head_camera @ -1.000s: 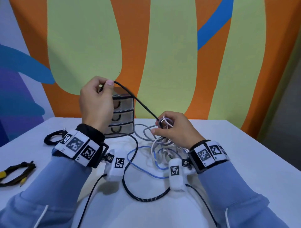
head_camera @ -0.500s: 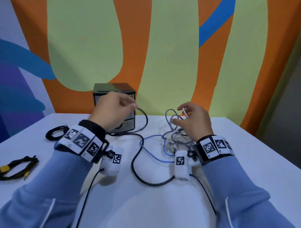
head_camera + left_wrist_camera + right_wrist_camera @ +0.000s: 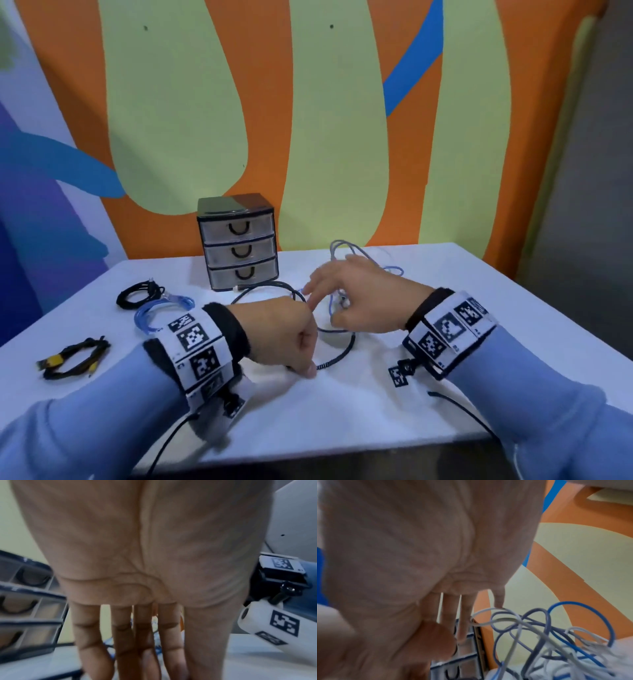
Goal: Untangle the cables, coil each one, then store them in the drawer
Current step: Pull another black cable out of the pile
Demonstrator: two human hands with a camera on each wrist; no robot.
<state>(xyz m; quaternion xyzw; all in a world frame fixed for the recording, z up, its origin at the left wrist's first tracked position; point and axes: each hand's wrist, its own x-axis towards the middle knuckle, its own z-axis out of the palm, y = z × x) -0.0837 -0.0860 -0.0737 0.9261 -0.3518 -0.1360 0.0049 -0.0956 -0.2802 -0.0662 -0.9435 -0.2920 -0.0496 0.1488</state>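
Note:
A black cable [image 3: 343, 352] loops across the white table [image 3: 342, 411] in front of a small three-drawer unit [image 3: 239, 253], whose drawers are all closed. My left hand [image 3: 308, 370] points down, its fingertips pinching the near stretch of that cable against the table. A tangle of grey, white and blue cables [image 3: 539, 628] lies right of the loop. Just above it my right hand [image 3: 322, 306] hovers with fingers spread and straight, holding nothing; a white strand brushes its little finger [image 3: 499, 601]. In the left wrist view my fingers [image 3: 137, 649] hide the cable.
At the left of the table lie a coiled black cable [image 3: 138, 296], a coiled blue cable [image 3: 154, 311] and a black-and-yellow bundle [image 3: 73, 356]. The painted wall stands right behind the drawer unit. The table's front edge [image 3: 308, 452] runs just below my wrists.
My left hand came down from beside the drawer unit to the near part of the black cable. My right hand let go of the tangle and opened above it.

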